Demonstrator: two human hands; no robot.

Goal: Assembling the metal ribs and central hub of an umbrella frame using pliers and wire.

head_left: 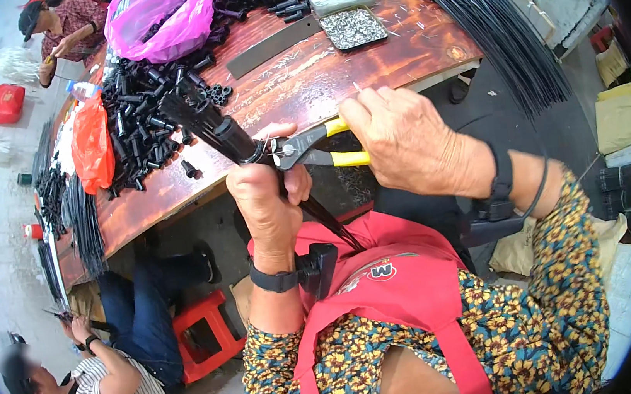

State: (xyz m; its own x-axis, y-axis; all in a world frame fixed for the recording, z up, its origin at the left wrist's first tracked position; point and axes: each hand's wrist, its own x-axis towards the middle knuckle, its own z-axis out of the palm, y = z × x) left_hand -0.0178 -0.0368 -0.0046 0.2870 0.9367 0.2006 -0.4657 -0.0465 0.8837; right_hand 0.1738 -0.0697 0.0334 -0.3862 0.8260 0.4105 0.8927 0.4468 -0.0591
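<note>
My left hand [268, 194] grips a bundle of thin black rods [201, 116] fitted with a black plastic cap, holding it tilted up toward the table. My right hand [402, 136] holds yellow-handled pliers [314, 146], whose jaws touch the bundle at the cap just above my left thumb. The rods run down past my left wrist over a red apron [395, 281].
A reddish wooden table [302, 82] carries a heap of black plastic caps [138, 112], a pink bag [162, 16], an orange bag [92, 145], a tray of small metal bits [352, 28] and long black rods [489, 14]. One person sits low at the left on a red stool [207, 334]; another sits at the far left.
</note>
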